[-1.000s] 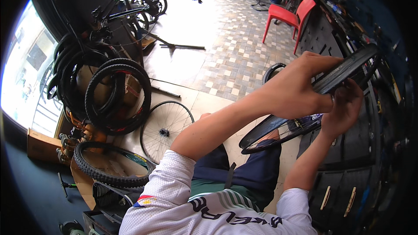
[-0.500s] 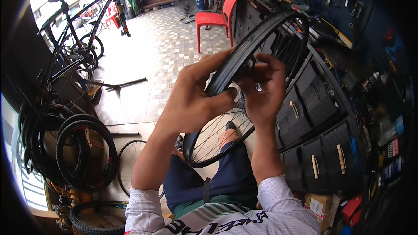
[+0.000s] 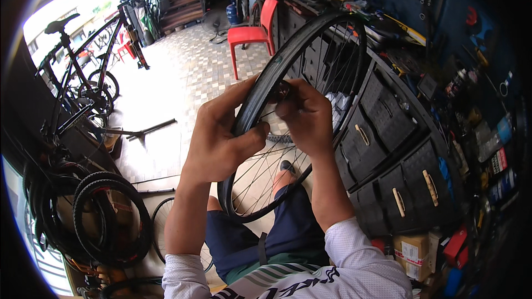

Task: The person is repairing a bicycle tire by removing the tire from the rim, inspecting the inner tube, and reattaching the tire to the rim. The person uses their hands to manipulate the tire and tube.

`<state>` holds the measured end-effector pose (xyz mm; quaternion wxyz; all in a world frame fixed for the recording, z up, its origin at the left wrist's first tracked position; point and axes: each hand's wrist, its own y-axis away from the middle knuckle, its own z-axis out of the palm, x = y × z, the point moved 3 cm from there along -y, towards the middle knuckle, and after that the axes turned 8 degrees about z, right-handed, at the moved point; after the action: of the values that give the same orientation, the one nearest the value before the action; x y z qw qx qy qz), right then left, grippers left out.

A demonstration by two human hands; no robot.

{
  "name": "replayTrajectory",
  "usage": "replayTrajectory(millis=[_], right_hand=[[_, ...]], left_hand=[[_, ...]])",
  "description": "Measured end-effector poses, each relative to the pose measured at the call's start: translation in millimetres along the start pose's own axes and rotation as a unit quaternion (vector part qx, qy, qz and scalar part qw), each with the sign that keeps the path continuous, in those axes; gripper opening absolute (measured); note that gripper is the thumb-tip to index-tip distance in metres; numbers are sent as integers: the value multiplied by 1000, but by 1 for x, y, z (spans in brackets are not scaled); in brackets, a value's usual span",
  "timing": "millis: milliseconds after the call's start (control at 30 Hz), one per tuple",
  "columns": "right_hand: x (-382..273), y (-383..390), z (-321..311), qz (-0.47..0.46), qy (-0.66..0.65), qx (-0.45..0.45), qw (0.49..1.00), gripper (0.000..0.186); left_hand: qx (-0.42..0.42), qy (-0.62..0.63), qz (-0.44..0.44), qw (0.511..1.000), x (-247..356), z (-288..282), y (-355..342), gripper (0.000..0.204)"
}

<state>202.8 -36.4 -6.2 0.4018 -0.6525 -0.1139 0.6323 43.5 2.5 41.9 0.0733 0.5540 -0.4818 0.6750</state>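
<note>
Black-rimmed, wire-spoked bicycle wheel [image 3: 277,63]: raised and tilted in front of the body, between the two hands, its lower edge above the lap and its upper edge leaning away to the right

Bare left hand [image 3: 221,138]: closed around the outer side of the rim, thumb on the near face, the other fingers passing behind; it has firm hold of the wheel

Bare right hand [image 3: 310,116]: fingers curled at the inner side of the rim, across from the left hand; the fingertips are in shadow and partly hidden, so I cannot tell how far the grip is closed or whether it has hold of anything

Navy-blue cloth shorts [image 3: 302,216]: under the wheel's lower edge

Brown cardboard box [image 3: 413,260]: low on the right, just beyond the right sleeve

Black drawer fronts with slim pale handles [image 3: 388,130]: right of the wheel, in two rows

Black knobbly tyres [image 3: 145,221]: grouped at the left, well apart from the hands

Dark metal bar [image 3: 152,128]: on the floor, left of the wheel

Red plastic chair [image 3: 249,34]: beyond the wheel, on patterned tiles

Black-framed bicycle [image 3: 95,98]: upright at the far left, near the bright opening

Blue rounded container [image 3: 233,14]: behind the chair
</note>
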Motion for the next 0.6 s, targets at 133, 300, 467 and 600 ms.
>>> replayTrajectory(millis=[133, 300, 467, 600], right_hand=[[-12, 6, -4, -65, 106, 42, 991, 37], [-1, -1, -7, 49, -93, 84, 991, 18], [-1, -8, -15, 33, -29, 44, 998, 15], [7, -15, -22, 37, 16, -45, 998, 20]], left_hand=[[0, 27, -13, 1000, -2, 2, -1, 60], [-6, -70, 3, 998, 0, -2, -1, 65], [-9, -93, 95, 991, -14, -5, 38, 70], [2, 7, 56, 998, -44, -3, 83, 72]])
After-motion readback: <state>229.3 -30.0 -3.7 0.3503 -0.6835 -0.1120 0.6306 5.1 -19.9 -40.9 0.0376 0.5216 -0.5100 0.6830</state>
